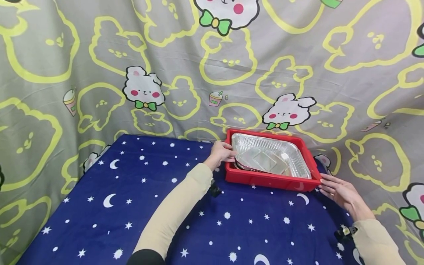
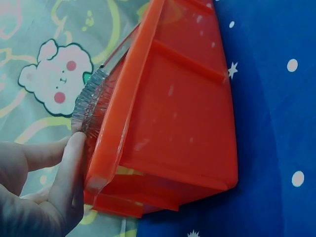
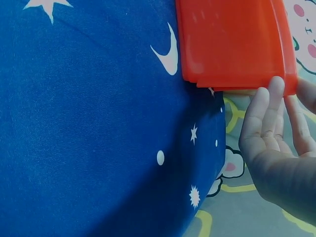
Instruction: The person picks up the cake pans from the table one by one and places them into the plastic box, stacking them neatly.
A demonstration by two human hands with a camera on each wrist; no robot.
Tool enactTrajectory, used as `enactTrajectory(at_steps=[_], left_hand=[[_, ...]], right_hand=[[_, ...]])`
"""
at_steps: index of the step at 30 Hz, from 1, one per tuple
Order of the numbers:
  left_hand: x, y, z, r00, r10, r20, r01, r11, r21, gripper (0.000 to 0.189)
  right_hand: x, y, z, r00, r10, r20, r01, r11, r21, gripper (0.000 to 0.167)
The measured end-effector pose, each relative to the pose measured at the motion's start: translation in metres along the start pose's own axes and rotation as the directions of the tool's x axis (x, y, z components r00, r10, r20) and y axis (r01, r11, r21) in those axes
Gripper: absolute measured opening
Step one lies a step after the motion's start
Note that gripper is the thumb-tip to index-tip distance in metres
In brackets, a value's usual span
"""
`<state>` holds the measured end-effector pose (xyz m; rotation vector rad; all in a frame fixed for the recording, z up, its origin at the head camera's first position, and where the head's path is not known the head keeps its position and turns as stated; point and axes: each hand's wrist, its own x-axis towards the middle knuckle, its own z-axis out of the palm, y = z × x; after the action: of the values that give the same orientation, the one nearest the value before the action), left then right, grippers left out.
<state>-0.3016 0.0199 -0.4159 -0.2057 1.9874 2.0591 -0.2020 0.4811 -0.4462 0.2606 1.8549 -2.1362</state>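
A shiny rectangular foil tray (image 1: 265,158) lies at a slant inside a red plastic bin (image 1: 261,180). At the bin's left end, my left hand (image 1: 220,152) pinches the tray's rim between thumb and fingers. The left wrist view shows the tray's ridged foil wall (image 2: 91,101) rising above the bin's lip, next to those fingertips. My right hand (image 1: 342,193) holds the bin's near right corner. In the right wrist view, its fingers (image 3: 269,106) meet the bin's end below the lip, while another digit reaches past the lip.
A dark blue cloth (image 1: 149,206) with white stars and moons covers the table. Behind the bin hangs a grey curtain (image 1: 185,62) with cartoon bunnies, close to the table's back edge. The bin stands near the back right corner of the table.
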Motion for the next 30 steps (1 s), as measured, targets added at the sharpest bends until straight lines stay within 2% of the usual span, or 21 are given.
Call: enactTrajectory(at_steps=[9, 13, 18, 30], left_hand=[[-0.002, -0.001, -0.002, 1.0, 0.021, 0.0, -0.021, 0.999, 0.037, 0.043], [-0.004, -0.002, -0.006, 1.0, 0.027, 0.003, -0.027, 0.999, 0.018, 0.043], [-0.009, 0.0, -0.013, 0.999, 0.035, 0.028, -0.034, 0.999, -0.033, 0.044], [-0.023, 0.0, -0.038, 0.997, 0.048, 0.064, -0.049, 0.999, 0.002, 0.042]], right_hand=[[-0.001, 0.001, -0.001, 1.0, -0.009, 0.021, 0.009, 1.0, 0.021, 0.043], [0.0, 0.001, 0.0, 1.0, -0.005, 0.015, 0.005, 1.0, 0.02, 0.043], [-0.001, 0.0, 0.002, 1.0, 0.0, -0.003, 0.0, 1.0, 0.011, 0.042], [-0.004, 0.0, 0.006, 1.0, -0.019, -0.022, 0.02, 1.0, 0.011, 0.041]])
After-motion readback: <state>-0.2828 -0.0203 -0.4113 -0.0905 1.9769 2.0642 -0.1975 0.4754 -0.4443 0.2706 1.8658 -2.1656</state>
